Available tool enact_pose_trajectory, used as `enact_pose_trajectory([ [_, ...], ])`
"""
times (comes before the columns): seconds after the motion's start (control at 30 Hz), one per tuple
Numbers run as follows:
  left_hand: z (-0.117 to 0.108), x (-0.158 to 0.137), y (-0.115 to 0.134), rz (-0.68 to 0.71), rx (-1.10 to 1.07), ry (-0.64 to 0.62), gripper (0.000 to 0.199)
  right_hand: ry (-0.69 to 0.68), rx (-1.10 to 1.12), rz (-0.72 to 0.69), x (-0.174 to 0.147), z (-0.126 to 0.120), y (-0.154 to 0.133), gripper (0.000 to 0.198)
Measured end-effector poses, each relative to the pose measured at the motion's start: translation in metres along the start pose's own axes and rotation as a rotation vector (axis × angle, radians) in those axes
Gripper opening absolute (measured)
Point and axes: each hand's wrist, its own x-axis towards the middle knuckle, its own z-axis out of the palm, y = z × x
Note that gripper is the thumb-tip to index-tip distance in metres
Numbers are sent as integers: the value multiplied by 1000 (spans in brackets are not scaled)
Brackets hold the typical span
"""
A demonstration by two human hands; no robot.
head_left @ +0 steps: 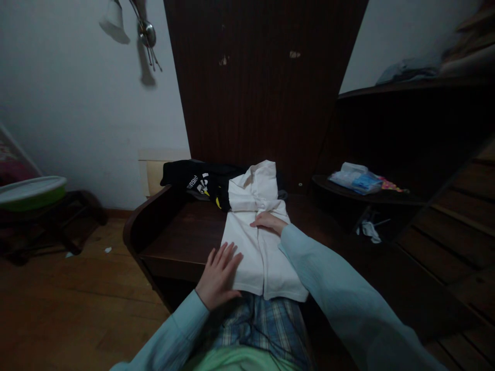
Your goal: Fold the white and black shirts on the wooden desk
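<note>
A white shirt (247, 257) lies lengthwise over the dark wooden bench top, its upper part folded and bunched. Its lower hem hangs near my lap, and a long vertical crease or seam runs down it. My left hand (219, 278) rests at the shirt's left edge near the hem, fingers spread. Higher up, my right hand (270, 222) is on the middle of the shirt, just below the bunched part, fingers together and curled against the fabric. Beyond the shirt's left side lies a black garment (209, 180) with white and yellow print.
The dark bench (174, 226) has a raised curved left end. A dark panel (263, 103) stands behind it. At right, a shelf (410, 198) holds a plastic packet (356, 179). A green-and-white round container (34, 193) sits on a stool at left. A lamp (147, 33) is on the wall.
</note>
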Motion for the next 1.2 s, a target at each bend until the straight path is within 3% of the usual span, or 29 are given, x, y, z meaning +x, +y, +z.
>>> enact_pose_trajectory([
  [0.13,10,2,14,76,93,-118,79,20,67,11,-3,1,0,25],
  [0.47,13,-4,14,171,-178,34,57,22,180,41,-4,1,1,26],
  [0.57,-3,-2,15,72,-337,115,46,-9,243,78,-4,-1,-1,26],
  [0.77,-61,18,17,-86,-441,300,39,-61,417,126,-10,0,-11,18],
  [0.87,-74,23,22,-82,-398,238,38,-67,480,141,-14,3,-16,16],
  [1.03,-50,16,36,35,-332,10,38,-53,513,188,-24,5,-14,18],
  [1.1,-38,10,36,14,-387,47,35,-93,525,197,-32,5,-12,12],
  [1.2,-32,4,27,-168,-564,257,32,-226,558,189,-44,7,-15,16],
])
